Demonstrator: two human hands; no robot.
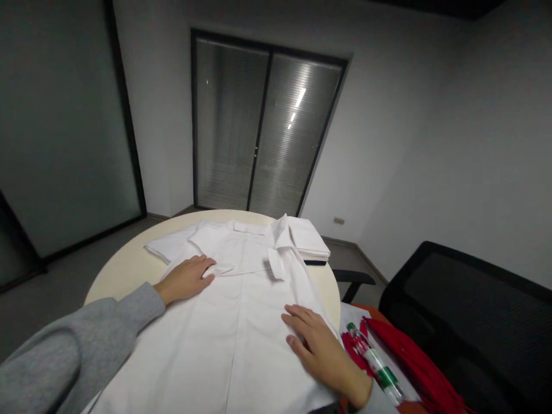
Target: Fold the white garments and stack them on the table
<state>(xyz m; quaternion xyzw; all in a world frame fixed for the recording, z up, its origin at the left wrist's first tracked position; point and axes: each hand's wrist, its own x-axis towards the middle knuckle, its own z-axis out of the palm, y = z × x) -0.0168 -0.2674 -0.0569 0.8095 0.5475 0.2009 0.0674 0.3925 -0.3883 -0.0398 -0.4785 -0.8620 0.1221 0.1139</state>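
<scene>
A white garment (241, 322), looking like a long coat or shirt, lies spread over the round table (107, 276). Part of it is folded over at the far end, where a loose flap (276, 264) sticks up. My left hand (187, 280) rests on the left side of the cloth beside a folded edge, thumb and fingers apart. On the right side lies my right hand (317, 345), palm down with the fingers stretched out. Neither hand shows anything held.
Folded white cloth (308, 237) is stacked at the table's far right edge. A black mesh chair (466, 322) stands to the right; a plastic bottle with a green cap (375, 363) and red fabric (409, 356) lie on its seat. Behind are a glass door (263, 126) and walls.
</scene>
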